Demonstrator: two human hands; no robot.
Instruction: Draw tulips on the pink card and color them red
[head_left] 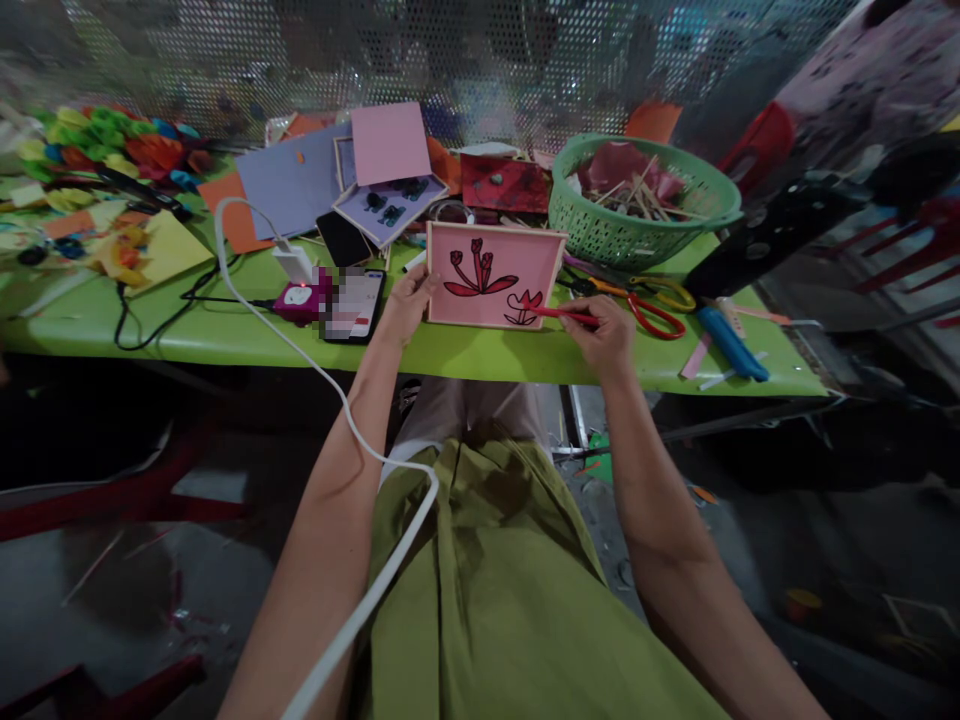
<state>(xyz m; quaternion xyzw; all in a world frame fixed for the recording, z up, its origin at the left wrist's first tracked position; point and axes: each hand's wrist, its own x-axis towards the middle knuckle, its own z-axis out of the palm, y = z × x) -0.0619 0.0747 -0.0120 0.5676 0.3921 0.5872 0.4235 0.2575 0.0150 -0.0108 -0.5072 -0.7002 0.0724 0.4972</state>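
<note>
A pink card (451, 249) in a thin pale frame shows flowers drawn in black outline with red inside. My left hand (410, 303) grips the card's left edge, fingers closed on it. Between the fingers of my right hand (606, 333) is a red pen (574, 316), its tip at the small flower in the lower right corner of the card. The red in that small flower covers its upper petals; its lower leaves show only black outline.
A green basket (634, 240) of sticks stands behind on the right, near orange-handled scissors (654, 316) and a blue-handled tool (731, 343). Left are a phone (355, 305), a purple adapter (296, 300) and a white cable (322, 372) crossing my left arm. Papers lie behind.
</note>
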